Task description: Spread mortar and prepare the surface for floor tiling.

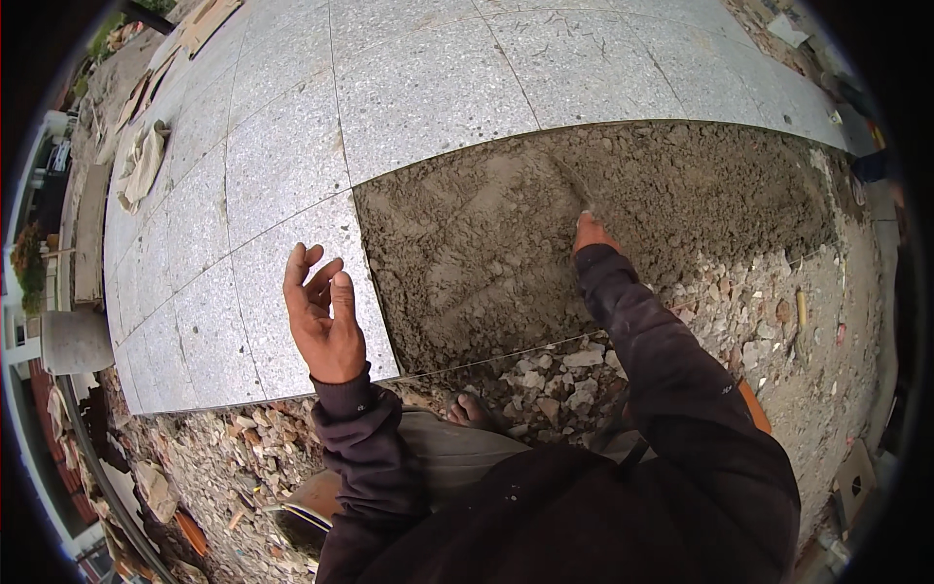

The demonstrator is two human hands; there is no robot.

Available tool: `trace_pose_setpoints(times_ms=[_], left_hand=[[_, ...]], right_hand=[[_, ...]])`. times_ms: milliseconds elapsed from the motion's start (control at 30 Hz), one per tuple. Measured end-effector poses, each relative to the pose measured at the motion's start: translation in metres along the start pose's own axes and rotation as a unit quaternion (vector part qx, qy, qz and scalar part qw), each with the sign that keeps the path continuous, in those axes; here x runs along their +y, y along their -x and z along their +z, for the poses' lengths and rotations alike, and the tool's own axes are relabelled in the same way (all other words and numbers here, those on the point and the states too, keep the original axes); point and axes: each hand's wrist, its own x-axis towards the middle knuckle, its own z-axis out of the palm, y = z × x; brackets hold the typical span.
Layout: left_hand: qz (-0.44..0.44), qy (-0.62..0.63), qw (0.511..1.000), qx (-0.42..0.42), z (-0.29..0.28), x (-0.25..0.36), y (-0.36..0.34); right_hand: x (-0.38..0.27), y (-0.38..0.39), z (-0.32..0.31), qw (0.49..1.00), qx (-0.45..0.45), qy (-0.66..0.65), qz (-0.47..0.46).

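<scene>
My left hand (328, 321) is raised over the speckled grey tiles (282, 243), its fingers loosely bent and apart, holding nothing. To its right spreads a bed of wet grey-brown mortar (477, 253), bordered by tiles on its left and far sides. My right hand (592, 235) is low over the middle of this bed, closed, with the thumb pointing away from me. Its fingers are mostly hidden, and what they grip cannot be made out. Just beyond it, a curved ridge marks the mortar, which looks smoother to the left and rougher to the right.
A taut string (496, 364) runs along the mortar's near edge. Broken rubble (574, 384) lies nearer me, around my bare foot (469, 411). A crumpled pale sack (144, 167) rests on the far-left tiles, and a grey cylindrical container (76, 343) stands beyond their left edge.
</scene>
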Motion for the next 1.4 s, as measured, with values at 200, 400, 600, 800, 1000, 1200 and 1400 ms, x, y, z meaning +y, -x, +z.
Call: trace_pose_setpoints(times_ms=[200, 400, 600, 800, 1000, 1200, 1400], left_hand=[[0.016, -0.012, 1.000, -0.022, 0.011, -0.002, -0.004], [0.016, -0.044, 0.998, -0.042, 0.017, 0.017, 0.009], [0.044, -0.089, 0.990, -0.098, 0.021, 0.024, 0.026], [0.050, -0.121, 0.986, -0.103, 0.028, 0.021, 0.027], [0.090, -0.134, 0.976, -0.149, 0.057, 0.030, 0.018], [0.105, -0.180, 0.959, -0.193, 0.047, 0.027, 0.025], [0.084, -0.159, 0.975, -0.133, 0.031, 0.025, 0.014]], right_hand=[[-0.028, 0.121, 0.090, 0.970, 0.072, 0.021, -0.231], [0.018, 0.131, 0.058, 0.956, -0.122, 0.019, -0.266], [0.176, 0.010, -0.027, 0.965, 0.077, -0.176, 0.178], [0.210, -0.028, 0.038, 0.906, 0.112, -0.296, 0.281], [0.112, 0.043, -0.004, 0.995, -0.045, -0.076, 0.035], [0.124, -0.041, -0.008, 0.991, 0.079, -0.088, 0.063], [0.027, 0.049, 0.049, 0.972, -0.127, -0.178, 0.082]])
